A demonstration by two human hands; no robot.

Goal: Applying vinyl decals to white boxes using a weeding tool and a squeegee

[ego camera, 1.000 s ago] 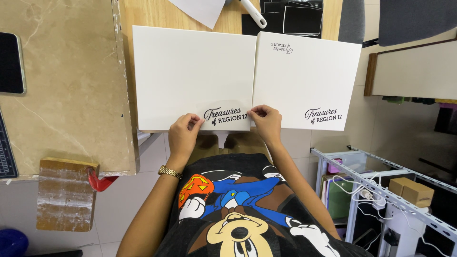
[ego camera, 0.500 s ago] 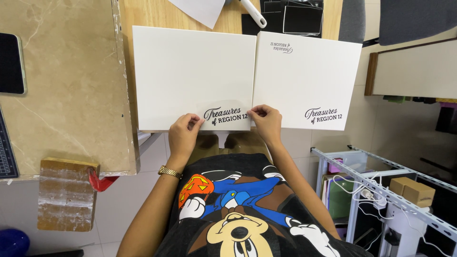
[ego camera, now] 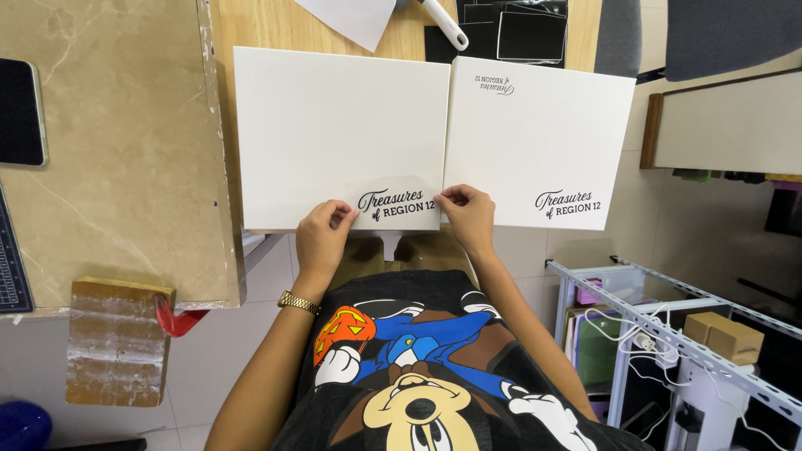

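Setting was a small craft or print workshop: wooden worktable [ego camera: 251, 25], marble-patterned slab [ego camera: 117, 150], cutting mat edge [ego camera: 10, 267], stacked black card sheets [ego camera: 514, 29], white wire rack [ego camera: 668, 334] holding cardboard boxes [ego camera: 723, 334] and cables.

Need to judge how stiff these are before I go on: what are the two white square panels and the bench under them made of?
Both white panels look like matte board or thick card: flat, sharp-edged, no glare, though the core is hidden. Left hand and right hand pinch the left panel's near edge. The bench looks like light wood, with visible grain.
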